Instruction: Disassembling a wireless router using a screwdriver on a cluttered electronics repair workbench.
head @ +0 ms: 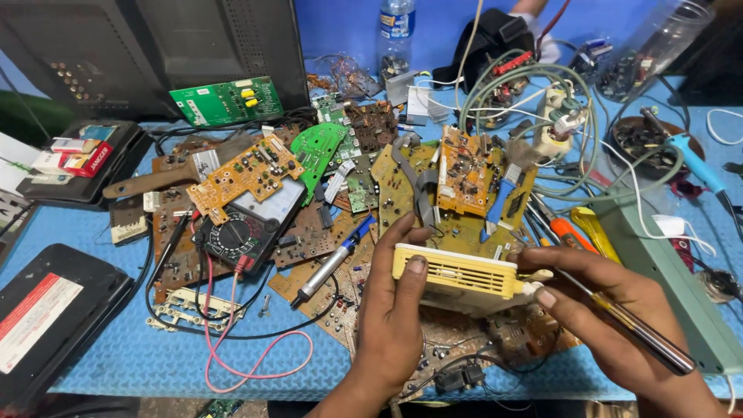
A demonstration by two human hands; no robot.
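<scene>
**Packages, labels, screens**

Small red-white cartons (76,157) in black tray (81,190), far left. Black case (54,325) bottom left, red-white rectangular label (35,319). Clear bottle (395,35) top centre, blue label band (397,23). Multimeter (251,224) dial face, centre-left.

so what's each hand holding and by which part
The left hand grips the cream plastic box by its left end, thumb on the slotted face. The right hand holds a screwdriver by its handle, tip at the box's right end.

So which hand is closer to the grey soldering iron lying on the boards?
The left hand. It grips the yellow box just right of the soldering iron. The right hand, holding a screwdriver, is farther right, beyond the box.
</scene>
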